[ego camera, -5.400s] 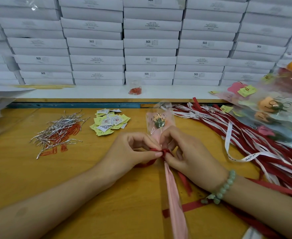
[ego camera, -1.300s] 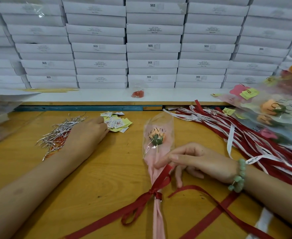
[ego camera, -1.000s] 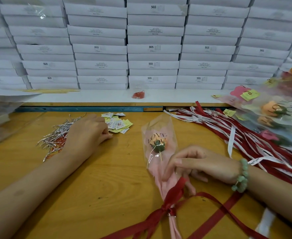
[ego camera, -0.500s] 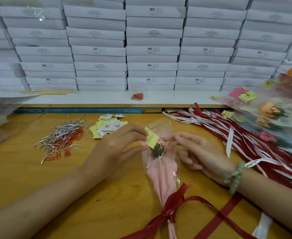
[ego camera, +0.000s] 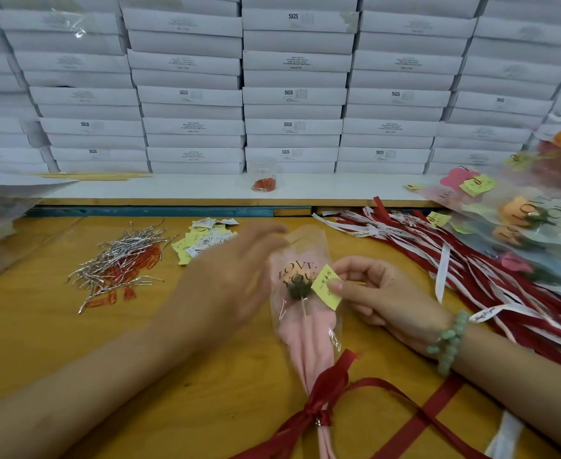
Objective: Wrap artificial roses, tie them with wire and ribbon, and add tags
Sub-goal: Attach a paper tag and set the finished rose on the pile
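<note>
Because the wrapped rose (ego camera: pixel 305 332) is little more than film, soft pink paper and a thin stem, it should weigh almost nothing and skid or crumple under a careless push. I judge the safest hold to be low on the gathered neck, just above the red ribbon (ego camera: pixel 322 402) knotted below both hands, not on the puffed head. It lies flat on the wooden table (ego camera: pixel 40 342), head pointing away from the person, between the two hands. The right hand (ego camera: pixel 381 293) has thumb and forefinger clamped on a small yellow tag (ego camera: pixel 322 283), holding it against the right edge of the clear sleeve (ego camera: pixel 309 236) beside the printed "LOVE YOU"; its other fingers curl loosely behind. The left hand (ego camera: pixel 236 276) is blurred, its fingers straight and slightly apart, holding nothing, hovering at the sleeve's left edge. That sleeve looks glossy and crinkled, likely slippery under fingertips. The tag is matte, flimsy paper that would bend easily. Satin-smooth ribbon tails trail below the right wrist.
</note>
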Demonstrator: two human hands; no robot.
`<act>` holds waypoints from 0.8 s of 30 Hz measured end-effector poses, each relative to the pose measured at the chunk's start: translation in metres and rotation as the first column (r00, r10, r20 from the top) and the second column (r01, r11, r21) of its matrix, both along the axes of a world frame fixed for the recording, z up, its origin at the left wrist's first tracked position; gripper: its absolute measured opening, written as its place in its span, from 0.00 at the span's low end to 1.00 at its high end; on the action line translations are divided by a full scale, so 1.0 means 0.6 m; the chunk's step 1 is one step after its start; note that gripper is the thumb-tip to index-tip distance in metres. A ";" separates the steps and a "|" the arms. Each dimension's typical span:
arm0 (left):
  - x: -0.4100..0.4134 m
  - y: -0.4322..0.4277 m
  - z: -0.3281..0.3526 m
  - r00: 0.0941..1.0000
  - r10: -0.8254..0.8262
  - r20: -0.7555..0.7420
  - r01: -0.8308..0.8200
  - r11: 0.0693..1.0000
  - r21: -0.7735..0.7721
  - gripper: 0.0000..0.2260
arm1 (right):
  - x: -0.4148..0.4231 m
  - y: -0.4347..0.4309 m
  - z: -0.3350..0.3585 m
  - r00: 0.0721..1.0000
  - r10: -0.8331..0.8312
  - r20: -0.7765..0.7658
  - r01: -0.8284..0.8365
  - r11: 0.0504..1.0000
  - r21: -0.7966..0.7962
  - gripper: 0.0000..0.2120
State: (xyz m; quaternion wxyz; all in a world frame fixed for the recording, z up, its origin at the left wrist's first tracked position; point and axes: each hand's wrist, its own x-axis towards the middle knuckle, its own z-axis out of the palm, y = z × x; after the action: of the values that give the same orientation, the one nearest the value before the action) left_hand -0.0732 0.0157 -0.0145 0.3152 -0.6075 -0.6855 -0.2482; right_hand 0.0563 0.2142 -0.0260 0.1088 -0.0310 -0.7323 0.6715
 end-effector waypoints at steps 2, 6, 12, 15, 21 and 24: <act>-0.028 -0.006 0.021 0.971 0.179 0.157 -0.191 0.979 0.067 0.09 | 0.000 0.000 0.000 1.000 0.002 0.002 -0.002 1.000 0.000 0.12; -0.125 -0.048 0.048 0.786 0.478 0.392 -0.497 0.866 -0.060 0.04 | -0.001 -0.001 0.000 1.000 0.009 0.001 -0.009 1.000 0.000 0.10; -0.200 -0.117 0.040 0.642 0.765 0.052 -0.665 0.589 -0.459 0.08 | -0.002 -0.003 -0.001 1.000 0.022 -0.004 -0.022 1.000 -0.001 0.10; -0.204 -0.118 0.035 0.642 0.763 0.074 -0.599 0.560 -0.573 0.09 | -0.003 -0.002 -0.001 0.999 0.033 -0.016 -0.033 0.999 -0.019 0.10; -0.194 -0.108 0.031 0.663 0.742 0.097 -0.568 0.584 -0.580 0.06 | -0.002 0.000 0.004 0.999 0.042 -0.012 -0.043 0.994 -0.097 0.08; -0.192 -0.104 0.030 0.643 0.763 0.071 -0.584 0.549 -0.598 0.03 | -0.001 0.000 0.005 1.000 0.030 0.001 -0.030 0.993 -0.110 0.06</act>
State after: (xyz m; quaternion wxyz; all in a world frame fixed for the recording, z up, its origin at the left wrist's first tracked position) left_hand -0.1883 -0.0468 0.0037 0.0916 -0.3033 -0.9485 -0.0048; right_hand 0.0558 0.2141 -0.0231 0.0960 -0.0268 -0.6946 0.7125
